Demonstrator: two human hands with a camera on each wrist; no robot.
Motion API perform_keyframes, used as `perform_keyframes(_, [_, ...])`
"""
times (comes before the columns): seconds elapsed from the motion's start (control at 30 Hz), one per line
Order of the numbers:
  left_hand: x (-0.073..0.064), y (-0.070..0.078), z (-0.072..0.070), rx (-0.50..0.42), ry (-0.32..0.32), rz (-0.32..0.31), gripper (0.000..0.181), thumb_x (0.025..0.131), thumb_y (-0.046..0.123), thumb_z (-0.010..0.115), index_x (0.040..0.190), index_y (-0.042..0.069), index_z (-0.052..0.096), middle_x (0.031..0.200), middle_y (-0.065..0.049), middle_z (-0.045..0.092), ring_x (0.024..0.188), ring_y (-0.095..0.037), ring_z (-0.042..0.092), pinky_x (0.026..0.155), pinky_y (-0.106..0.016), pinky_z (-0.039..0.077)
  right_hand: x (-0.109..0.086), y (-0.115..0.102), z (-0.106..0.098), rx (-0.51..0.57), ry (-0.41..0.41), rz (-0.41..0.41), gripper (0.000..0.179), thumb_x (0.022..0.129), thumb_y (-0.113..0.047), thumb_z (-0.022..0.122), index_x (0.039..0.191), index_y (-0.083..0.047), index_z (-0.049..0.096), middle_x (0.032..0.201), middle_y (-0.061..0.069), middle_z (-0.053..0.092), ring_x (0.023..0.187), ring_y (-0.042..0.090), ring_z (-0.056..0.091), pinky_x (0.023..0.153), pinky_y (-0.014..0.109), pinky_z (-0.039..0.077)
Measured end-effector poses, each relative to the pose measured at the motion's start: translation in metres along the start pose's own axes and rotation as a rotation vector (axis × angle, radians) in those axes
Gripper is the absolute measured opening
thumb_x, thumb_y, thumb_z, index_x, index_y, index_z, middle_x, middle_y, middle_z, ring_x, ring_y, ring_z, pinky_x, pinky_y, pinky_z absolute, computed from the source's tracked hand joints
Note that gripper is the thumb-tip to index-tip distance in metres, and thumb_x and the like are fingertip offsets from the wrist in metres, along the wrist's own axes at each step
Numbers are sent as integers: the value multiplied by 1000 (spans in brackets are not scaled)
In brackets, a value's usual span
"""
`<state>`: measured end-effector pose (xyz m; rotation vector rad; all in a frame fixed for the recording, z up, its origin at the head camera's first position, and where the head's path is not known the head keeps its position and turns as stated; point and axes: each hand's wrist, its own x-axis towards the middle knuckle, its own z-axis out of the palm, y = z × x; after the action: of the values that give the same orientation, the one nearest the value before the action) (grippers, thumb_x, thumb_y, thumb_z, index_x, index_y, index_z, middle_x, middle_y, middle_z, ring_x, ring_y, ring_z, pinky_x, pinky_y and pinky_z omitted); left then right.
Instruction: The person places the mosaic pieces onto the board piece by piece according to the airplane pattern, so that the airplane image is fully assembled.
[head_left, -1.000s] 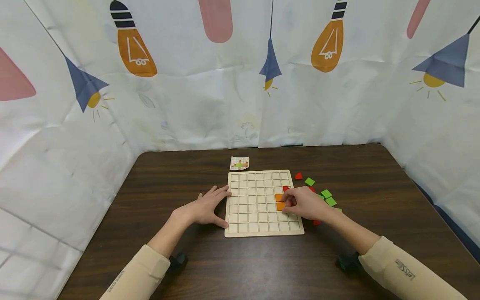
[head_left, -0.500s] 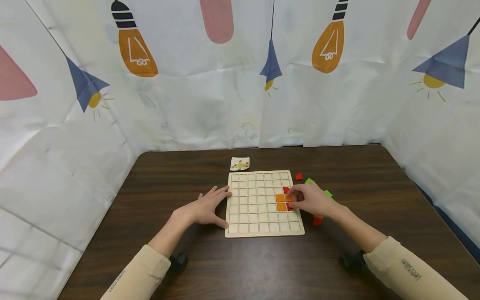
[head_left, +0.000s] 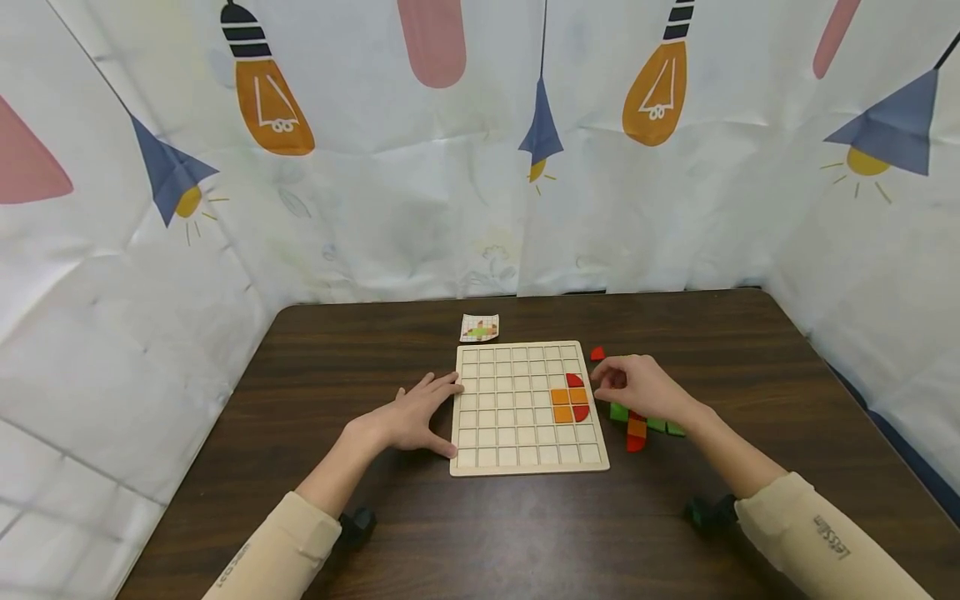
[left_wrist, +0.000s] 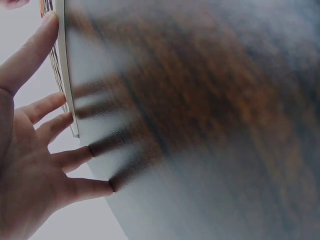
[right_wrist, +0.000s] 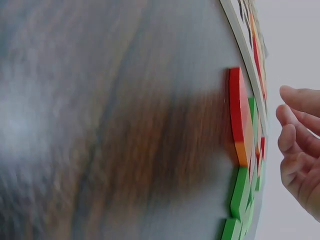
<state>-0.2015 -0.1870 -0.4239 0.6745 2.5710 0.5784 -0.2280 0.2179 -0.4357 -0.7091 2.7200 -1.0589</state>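
Note:
A pale wooden grid board lies on the dark table. Three orange square tiles sit in cells near its right side, with two red rounded tiles above and below the rightmost orange one. My left hand is spread, its thumb and fingertips at the board's left edge; the left wrist view shows the fingers straight, some touching the table. Just off the board's right edge hovers my right hand, fingers loosely curled. In the right wrist view nothing shows between the fingers of the right hand.
Loose tiles lie right of the board: several green ones, an orange one and a red one. Another red tile lies farther back. Behind the board is a small printed card. A patterned curtain hangs behind the table.
My right hand has moved from the orange tiles rightward off the board. A red rounded tile now shows in the cell beside the lower orange square. The left hand stays put.

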Motion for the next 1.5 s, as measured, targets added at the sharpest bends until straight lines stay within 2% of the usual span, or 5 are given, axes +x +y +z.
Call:
perform_keyframes(0.13, [0,0,0,-1,0,3,97,83,43,87,159,11,37,170,-11,16,154,-45,5,109,-80,8,-1,8,-5,-8,9,41,20,94,-13,77,110,-4,72,86,-3,65,75,16,59,65,30,53])
perform_keyframes(0.33, [1,0,1,-1,-2,5,97,83,43,87,159,10,37,170,-11,16,154,-44,5,108,-81,7,-4,18,-13,-36,32,41,19,94,-15,77,110,-4,73,87,-3,67,76,15,61,68,31,54])
perform_keyframes(0.93, [1,-1,0,-11,1,1,96,83,43,87,160,13,37,171,-9,15,155,-43,3,109,-80,6,-2,42,-26,-8,78,110,20,97,-13,73,112,-1,73,90,2,68,81,19,64,72,36,54])
perform_keyframes(1.23, [1,-2,1,-11,-1,3,97,83,43,87,159,11,36,170,-11,15,154,-44,4,108,-81,7,2,52,-31,-30,86,128,18,99,-12,69,113,-1,72,85,2,63,76,20,58,66,35,50])
perform_keyframes(1.5, [0,-1,1,-11,1,-2,98,83,43,87,160,12,36,171,-10,14,155,-43,4,109,-80,6,9,59,-34,-46,63,119,20,99,-2,65,118,-1,71,89,4,61,74,22,54,64,34,45])
